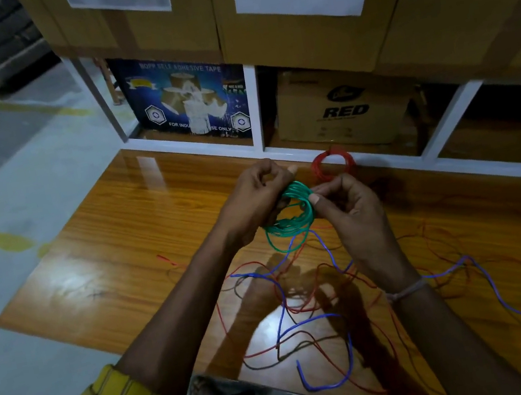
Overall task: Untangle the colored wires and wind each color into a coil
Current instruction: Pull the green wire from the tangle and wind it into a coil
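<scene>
Loose blue wire point(312, 324) and red wire point(365, 286) are left tangled on the desk point(123, 256), below the fingers. Winding of the green coil point(293, 212) is judged the step in hand. It is gripped by the left hand point(259, 197), whose fingers point(273, 169) are curled closed around it, and pinched narrowly by the right hand point(347, 206). Its green tail point(278, 246), hanging beneath, must be wound on next. Beyond the fingers, a finished red coil point(333, 163) is seen.

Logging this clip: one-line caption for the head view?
Both hands wind the green coil above tangled loose wires; a red coil lies behind.
</scene>
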Demonstrator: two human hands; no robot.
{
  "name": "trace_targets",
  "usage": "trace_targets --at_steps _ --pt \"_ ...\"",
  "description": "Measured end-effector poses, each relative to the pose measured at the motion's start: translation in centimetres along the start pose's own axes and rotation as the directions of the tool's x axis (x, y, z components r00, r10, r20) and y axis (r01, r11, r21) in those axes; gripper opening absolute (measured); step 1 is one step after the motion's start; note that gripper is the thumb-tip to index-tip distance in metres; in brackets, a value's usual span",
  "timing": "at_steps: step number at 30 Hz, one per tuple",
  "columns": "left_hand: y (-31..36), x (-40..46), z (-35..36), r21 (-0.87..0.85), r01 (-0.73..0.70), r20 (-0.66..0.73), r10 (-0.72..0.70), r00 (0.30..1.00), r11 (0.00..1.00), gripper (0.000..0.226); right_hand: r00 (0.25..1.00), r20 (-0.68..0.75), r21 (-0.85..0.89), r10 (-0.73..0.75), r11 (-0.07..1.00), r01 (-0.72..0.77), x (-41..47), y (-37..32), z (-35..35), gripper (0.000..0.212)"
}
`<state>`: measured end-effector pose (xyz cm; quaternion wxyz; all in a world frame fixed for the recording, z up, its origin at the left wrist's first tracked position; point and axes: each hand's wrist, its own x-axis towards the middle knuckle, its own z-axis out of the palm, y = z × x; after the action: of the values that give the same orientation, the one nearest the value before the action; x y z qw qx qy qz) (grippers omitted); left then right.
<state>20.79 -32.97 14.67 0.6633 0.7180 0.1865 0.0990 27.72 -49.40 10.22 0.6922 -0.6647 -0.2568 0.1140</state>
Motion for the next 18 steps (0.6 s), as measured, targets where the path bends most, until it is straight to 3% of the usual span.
trace_targets --at_steps 5,15,18 --pt "-1.5 0.8 -1.1 -0.292 0.086 0.228 -0.018 0.973 0.953 0.024 0.997 -0.005 0.058 0.079 0.995 -0.079 1.0 0.3 -0.5 0.007" --pt "-5.9 4.0 0.2 -0.221 0.105 0.109 -0.082 0.991 0.970 0.015 0.970 -0.056 0.072 0.237 0.970 -0.233 2.7 5.1 -0.3 0.008" --pt "-6.8 4.7 0.4 -0.208 0.140 0.093 -0.122 0.988 0.968 0.014 0.961 -0.011 0.017 0.275 0.961 -0.275 3.4 6.4 -1.1 0.009"
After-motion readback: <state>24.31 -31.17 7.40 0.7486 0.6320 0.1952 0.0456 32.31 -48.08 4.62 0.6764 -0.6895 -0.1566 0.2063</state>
